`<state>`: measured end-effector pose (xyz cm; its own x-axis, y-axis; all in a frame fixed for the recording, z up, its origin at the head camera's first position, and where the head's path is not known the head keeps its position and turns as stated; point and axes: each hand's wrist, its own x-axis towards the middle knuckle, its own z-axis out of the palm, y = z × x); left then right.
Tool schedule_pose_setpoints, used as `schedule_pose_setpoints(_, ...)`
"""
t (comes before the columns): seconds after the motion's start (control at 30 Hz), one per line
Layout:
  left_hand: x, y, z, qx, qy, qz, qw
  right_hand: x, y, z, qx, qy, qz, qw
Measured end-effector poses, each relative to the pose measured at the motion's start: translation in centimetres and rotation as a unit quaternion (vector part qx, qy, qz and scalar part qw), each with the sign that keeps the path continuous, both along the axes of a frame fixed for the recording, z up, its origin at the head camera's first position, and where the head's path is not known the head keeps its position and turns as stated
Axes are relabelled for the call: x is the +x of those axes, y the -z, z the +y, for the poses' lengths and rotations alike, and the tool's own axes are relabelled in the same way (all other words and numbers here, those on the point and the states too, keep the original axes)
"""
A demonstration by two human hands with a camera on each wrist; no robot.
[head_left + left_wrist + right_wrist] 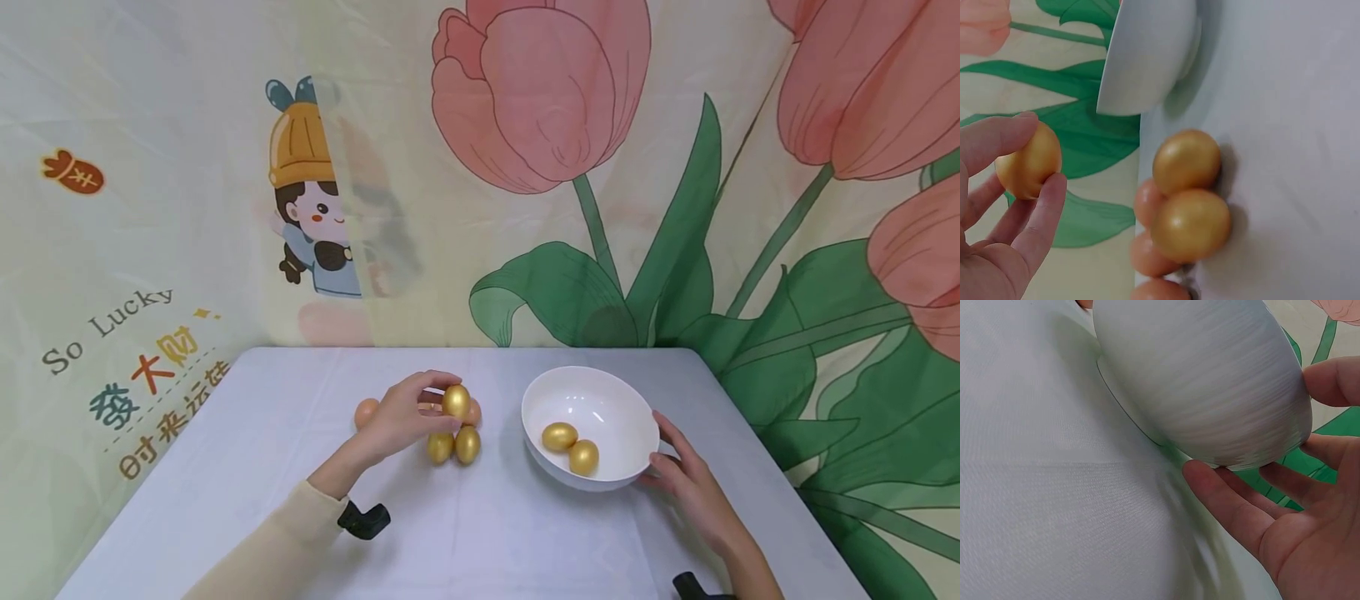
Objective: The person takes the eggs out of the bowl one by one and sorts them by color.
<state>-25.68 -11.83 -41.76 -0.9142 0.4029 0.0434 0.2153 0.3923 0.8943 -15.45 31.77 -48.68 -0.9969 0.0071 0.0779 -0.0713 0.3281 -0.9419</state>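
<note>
My left hand pinches a golden egg between thumb and fingers, held above the table. In the left wrist view this egg is at the fingertips. Below it, two golden eggs lie side by side on the cloth. Behind them are brown eggs, partly hidden by my hand; three brown eggs show in the left wrist view. To the right stands a white bowl with two golden eggs inside. My right hand holds the bowl's right side, its fingertips on the outer wall and rim.
A white cloth covers the table. At its far edge hangs a backdrop printed with tulips and a cartoon figure. Black wrist mounts sit on both wrists.
</note>
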Motion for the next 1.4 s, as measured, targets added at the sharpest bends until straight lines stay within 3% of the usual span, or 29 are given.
schedule_pose_setpoints(0.3,0.0,1.5,-3.1,-0.039,-0.034,0.033,0.9981,0.1,0.1,0.1,-0.003,-0.004,0.005,1.000)
schedule_pose_setpoints(0.53,0.0,2.9,-4.7,-0.060,-0.035,0.060,0.9958,0.1,0.0,0.1,-0.007,-0.007,0.009,1.000)
schedule_pose_setpoints(0.87,0.0,4.9,-5.8,-0.069,-0.025,0.080,0.9941,0.0,0.0,0.1,-0.002,0.000,0.001,1.000)
schedule_pose_setpoints(1.0,0.2,5.6,-5.9,-0.039,-0.018,0.062,0.9971,0.0,0.0,0.2,-0.004,-0.005,0.006,1.000)
schedule_pose_setpoints(1.13,0.3,6.1,-6.0,-0.022,-0.010,0.054,0.9982,0.1,0.1,0.2,-0.006,-0.007,0.009,1.000)
schedule_pose_setpoints(1.4,0.3,6.6,-6.0,-0.038,-0.003,0.063,0.9973,0.1,-0.1,0.0,-0.002,0.003,0.000,1.000)
